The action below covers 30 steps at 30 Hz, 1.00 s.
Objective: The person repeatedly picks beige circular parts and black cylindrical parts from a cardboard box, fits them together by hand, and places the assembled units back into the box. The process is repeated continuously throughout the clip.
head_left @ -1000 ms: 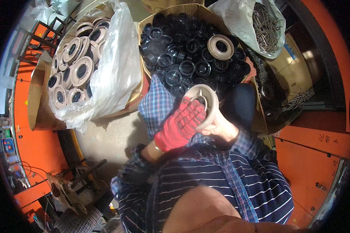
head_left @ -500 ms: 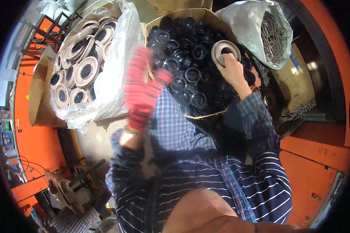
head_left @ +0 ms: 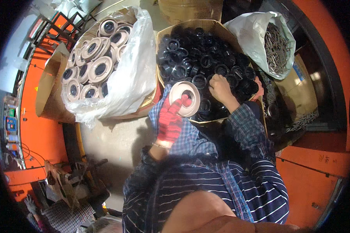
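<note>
My left hand [head_left: 170, 123], in a red glove with dark stripes, is closed on a beige round ring [head_left: 174, 94]. Its fingers reach into the ring's centre hole, at the near left edge of a cardboard box [head_left: 159, 50]. Black round plastic caps [head_left: 179, 72], some with clear-looking rims, fill that box. Over them is my bare right hand [head_left: 221, 91], its fingers bent together and touching the caps; what lies between the fingertips is hidden. In a plastic-lined box at the left, more beige rings [head_left: 101, 69] with black centres are piled up.
White plastic lining [head_left: 130, 77] hangs over the left box. At the far right a white bag [head_left: 245, 29] holds metal nails or pins [head_left: 276, 50], above a carton [head_left: 299, 89]. Orange cabinets [head_left: 46, 136] flank both sides. Another person's gloved hand [head_left: 30, 204] shows at lower left.
The beige ring has passed from my right hand to my left. My left hand has come rightward from beside the plastic lining, while my right hand has dropped among the black caps.
</note>
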### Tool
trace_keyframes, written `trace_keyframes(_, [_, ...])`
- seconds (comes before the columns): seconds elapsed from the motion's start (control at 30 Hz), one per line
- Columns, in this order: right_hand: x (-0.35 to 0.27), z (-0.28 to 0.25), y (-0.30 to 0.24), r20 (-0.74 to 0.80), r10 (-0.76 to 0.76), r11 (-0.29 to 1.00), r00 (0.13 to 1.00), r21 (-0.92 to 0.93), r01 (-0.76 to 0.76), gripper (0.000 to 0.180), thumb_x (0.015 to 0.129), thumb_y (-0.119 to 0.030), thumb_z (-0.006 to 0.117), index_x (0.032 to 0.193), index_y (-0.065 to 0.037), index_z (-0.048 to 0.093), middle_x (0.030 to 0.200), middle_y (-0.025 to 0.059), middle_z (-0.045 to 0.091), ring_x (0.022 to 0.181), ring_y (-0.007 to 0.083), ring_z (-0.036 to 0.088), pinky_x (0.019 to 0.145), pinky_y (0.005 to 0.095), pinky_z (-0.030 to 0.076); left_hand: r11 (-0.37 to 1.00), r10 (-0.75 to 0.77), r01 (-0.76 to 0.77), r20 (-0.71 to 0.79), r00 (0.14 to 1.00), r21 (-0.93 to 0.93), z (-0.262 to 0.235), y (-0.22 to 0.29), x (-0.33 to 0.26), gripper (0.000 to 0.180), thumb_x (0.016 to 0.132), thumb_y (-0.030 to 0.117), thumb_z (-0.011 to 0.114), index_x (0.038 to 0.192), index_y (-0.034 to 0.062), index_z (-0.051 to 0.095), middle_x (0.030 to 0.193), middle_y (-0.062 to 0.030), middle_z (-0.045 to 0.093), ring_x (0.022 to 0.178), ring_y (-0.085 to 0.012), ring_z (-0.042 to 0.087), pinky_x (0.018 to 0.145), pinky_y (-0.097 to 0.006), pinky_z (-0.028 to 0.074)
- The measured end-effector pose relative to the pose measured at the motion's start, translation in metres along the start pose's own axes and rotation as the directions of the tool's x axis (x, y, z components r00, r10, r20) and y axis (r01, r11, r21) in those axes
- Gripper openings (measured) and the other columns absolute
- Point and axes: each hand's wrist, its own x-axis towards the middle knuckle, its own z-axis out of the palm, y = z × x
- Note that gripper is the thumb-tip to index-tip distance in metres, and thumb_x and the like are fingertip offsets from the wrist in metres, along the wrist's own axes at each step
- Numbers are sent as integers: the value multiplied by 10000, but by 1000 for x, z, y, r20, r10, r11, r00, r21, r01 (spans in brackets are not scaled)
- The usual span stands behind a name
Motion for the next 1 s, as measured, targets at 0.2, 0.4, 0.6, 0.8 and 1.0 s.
trace_keyframes(0.2, [-42,-53,-55,-254,290,560,923,827,52,104,822,-118,787,858,-46,722,1439,188,583,1294,348,572,1081,405,442,988,-26,41,97,995,-149,-22,-10,-12,370,1084,158,469,1417,9,526,1306,-133,659,1192,-229,645,1031,-377,529])
trace_keyframes(0.4, [-112,-66,-132,-215,-133,627,968,738,250,209,787,-120,829,908,-39,679,1471,223,540,1354,375,530,1106,445,442,355,263,-376,294,919,856,-16,-45,-22,426,1063,183,450,1455,19,488,1478,-137,538,1378,-267,507,1191,-407,387])
trace_keyframes(0.6, [-123,-72,-130,-74,58,678,996,735,15,726,743,-178,870,1384,-17,569,1347,202,595,1284,333,574,1087,432,476,650,-5,-307,409,913,695,-14,-46,-43,694,994,192,614,1569,32,260,1584,-144,370,1485,-262,353,1269,-403,247])
trace_keyframes(0.8, [-124,-75,-118,-144,-68,740,987,656,147,718,732,-222,889,1356,-25,593,1345,170,619,1252,304,605,1052,405,510,969,-239,237,16,971,70,-2,-32,-36,474,934,108,697,1362,1,525,1263,-135,631,1169,-207,623,995,-343,521])
trace_keyframes(1.0, [-125,-90,-100,-162,485,459,859,883,-92,673,802,-114,812,1414,-23,545,1363,149,606,1266,263,582,1060,392,481,962,-70,127,-232,970,241,7,2,-34,298,948,148,739,1200,20,643,1086,-84,717,920,-159,705,813,-281,581])
